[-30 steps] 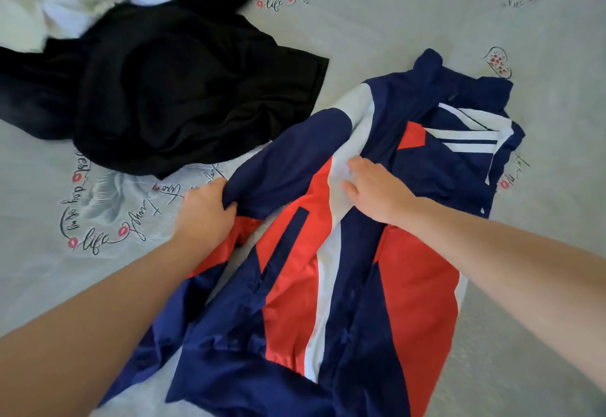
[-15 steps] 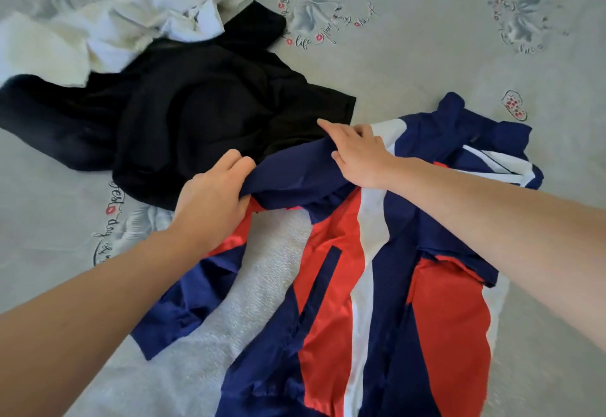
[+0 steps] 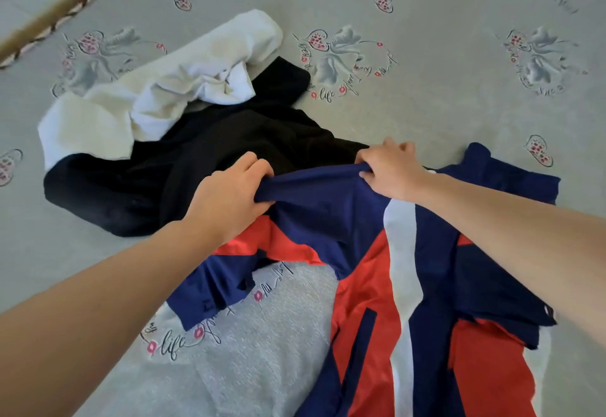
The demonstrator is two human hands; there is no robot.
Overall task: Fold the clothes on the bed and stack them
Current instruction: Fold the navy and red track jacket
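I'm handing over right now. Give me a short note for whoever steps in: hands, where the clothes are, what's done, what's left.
Left hand and right hand each grip the navy edge of the navy, red and white jacket, lifting it off the bed.
Black garment lies crumpled beyond the hands; white garment lies bunched past it, overlapping it.
A grey textured cloth lies near, under the jacket.
Done: nothing visibly folded or stacked.
Left: fold the jacket, black and white garments, then stack.

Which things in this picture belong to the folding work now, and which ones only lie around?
In the work:
- navy, red and white jacket
- left hand, gripping its navy edge
- right hand, gripping the same edge

Lying about for now:
- black garment, unfolded
- white garment, crumpled
- printed bedsheet
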